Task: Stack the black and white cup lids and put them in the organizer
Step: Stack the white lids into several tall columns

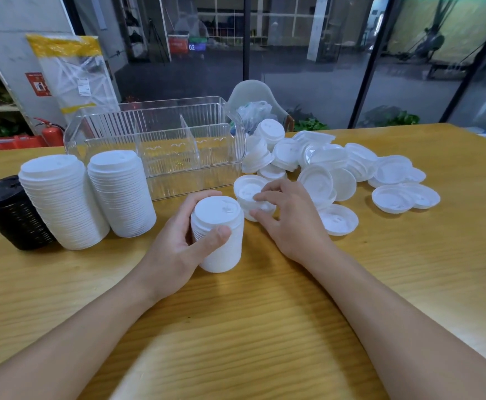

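Glass walls and a dim hall lie behind the wooden bench (351, 284), where a clear organizer (161, 145) stands at the far edge, its compartments holding no lids. Three finished stacks wait toward the left edge: two white stacks (91, 197) and a black stack (10, 212). Loose white lids (351, 168) sprawl toward the right edge. At centre, the left hand (178, 241) grips a short white stack (218, 235), fingers curled round its side. Just beside it, the right hand (288, 217) pinches a loose lid (247, 192) at its rim. A crooked lid could jam or tip the held stack.
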The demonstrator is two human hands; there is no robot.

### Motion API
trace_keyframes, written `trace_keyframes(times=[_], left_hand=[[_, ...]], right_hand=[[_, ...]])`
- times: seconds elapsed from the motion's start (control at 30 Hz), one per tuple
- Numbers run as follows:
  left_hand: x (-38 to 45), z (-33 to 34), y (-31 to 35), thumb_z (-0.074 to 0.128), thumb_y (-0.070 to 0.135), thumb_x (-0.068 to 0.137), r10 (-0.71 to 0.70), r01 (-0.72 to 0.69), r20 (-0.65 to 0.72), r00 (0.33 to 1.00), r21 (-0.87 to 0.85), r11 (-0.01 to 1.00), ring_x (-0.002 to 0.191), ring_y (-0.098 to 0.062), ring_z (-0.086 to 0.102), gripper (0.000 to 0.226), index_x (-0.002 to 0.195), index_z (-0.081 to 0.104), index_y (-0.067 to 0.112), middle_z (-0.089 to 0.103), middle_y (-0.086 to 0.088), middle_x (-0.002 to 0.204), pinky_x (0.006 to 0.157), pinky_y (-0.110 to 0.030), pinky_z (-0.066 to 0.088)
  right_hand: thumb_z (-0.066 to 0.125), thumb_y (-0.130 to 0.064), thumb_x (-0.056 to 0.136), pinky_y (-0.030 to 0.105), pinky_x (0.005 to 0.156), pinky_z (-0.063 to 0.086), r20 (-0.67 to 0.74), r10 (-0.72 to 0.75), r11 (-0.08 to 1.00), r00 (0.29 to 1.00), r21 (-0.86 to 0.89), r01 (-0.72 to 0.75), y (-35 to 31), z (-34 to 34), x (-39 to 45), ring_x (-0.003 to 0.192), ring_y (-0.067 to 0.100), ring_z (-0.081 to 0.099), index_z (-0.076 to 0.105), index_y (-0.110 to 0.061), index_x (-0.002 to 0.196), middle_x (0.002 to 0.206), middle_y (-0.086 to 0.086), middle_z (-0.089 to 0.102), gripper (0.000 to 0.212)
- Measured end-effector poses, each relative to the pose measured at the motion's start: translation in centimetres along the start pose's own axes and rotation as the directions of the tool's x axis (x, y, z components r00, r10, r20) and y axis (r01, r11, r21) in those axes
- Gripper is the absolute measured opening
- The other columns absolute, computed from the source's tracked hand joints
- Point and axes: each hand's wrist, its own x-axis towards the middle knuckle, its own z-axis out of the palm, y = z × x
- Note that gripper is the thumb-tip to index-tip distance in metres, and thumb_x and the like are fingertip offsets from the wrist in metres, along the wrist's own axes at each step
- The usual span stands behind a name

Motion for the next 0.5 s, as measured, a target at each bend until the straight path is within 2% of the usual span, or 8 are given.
trace_keyframes(times=[0.1,0.17,0.23,0.37,0.43,0.5], left_hand=[[0.0,0.0,-0.1,0.075,0.056,0.089,-0.002,0.002,0.003,1.0,-0.01,1.0,0.127,-0.012,0.066,0.069,0.15,0.054,0.031,0.07,0.012,0.136,0.099,-0.019,0.053],[0.0,-0.1,-0.1,0.075,0.058,0.088,-0.005,0.005,0.008,1.0,-0.014,1.0,0.128,-0.012,0.065,0.07,0.15,0.054,0.033,0.069,0.011,0.137,0.099,-0.019,0.052],[0.0,-0.1,-0.1,0.075,0.059,0.088,-0.008,0.008,0.011,1.0,-0.011,1.0,0.13,-0.012,0.065,0.069,0.15,0.053,0.034,0.068,0.012,0.138,0.099,-0.018,0.051],[0.0,-0.1,-0.3,0.076,0.057,0.089,-0.012,0.012,0.015,1.0,-0.021,1.0,0.131,-0.013,0.065,0.07,0.15,0.053,0.034,0.068,0.012,0.139,0.1,-0.019,0.052],[0.0,-0.1,-0.3,0.076,0.057,0.088,-0.009,0.009,0.015,1.0,-0.02,1.0,0.131,-0.013,0.065,0.07,0.151,0.053,0.034,0.068,0.013,0.139,0.1,-0.02,0.053],[0.0,-0.1,-0.3,0.076,0.057,0.089,-0.007,0.007,0.011,1.0,-0.02,1.0,0.131,-0.014,0.065,0.07,0.15,0.053,0.033,0.068,0.012,0.139,0.101,-0.022,0.054]], right_hand=[[0.081,-0.039,0.095,0.037,0.101,0.041,-0.01,-0.049,0.997,0.999,-0.057,0.048,-0.3,0.2,-0.1,0.114,0.014,0.051,0.082,-0.023,0.11,0.117,-0.011,0.065,0.022],[0.083,-0.03,0.094,0.04,0.099,0.041,0.001,-0.061,0.995,0.998,-0.077,0.061,-0.5,0.0,-0.2,0.11,0.014,0.05,0.079,-0.024,0.098,0.11,-0.012,0.065,0.008],[0.08,-0.022,0.095,0.044,0.098,0.042,0.021,-0.044,0.996,0.999,-0.082,0.046,-0.4,-0.5,-0.2,0.108,0.014,0.05,0.075,-0.025,0.093,0.104,-0.013,0.065,0.006],[0.077,-0.025,0.092,0.044,0.103,0.04,0.003,-0.03,0.997,1.0,-0.067,0.03,0.3,-1.4,-0.5,0.105,0.011,0.051,0.069,-0.03,0.097,0.101,-0.018,0.065,0.012],[0.079,-0.037,0.091,0.039,0.104,0.036,-0.039,-0.017,0.999,0.999,-0.041,0.016,0.3,-1.6,-0.5,0.108,0.01,0.051,0.068,-0.03,0.103,0.106,-0.018,0.064,0.018],[0.081,-0.051,0.089,0.036,0.102,0.032,-0.084,-0.03,0.999,0.996,-0.047,0.026,-0.2,-1.1,-0.2,0.112,0.012,0.05,0.071,-0.03,0.113,0.112,-0.015,0.063,0.034]])
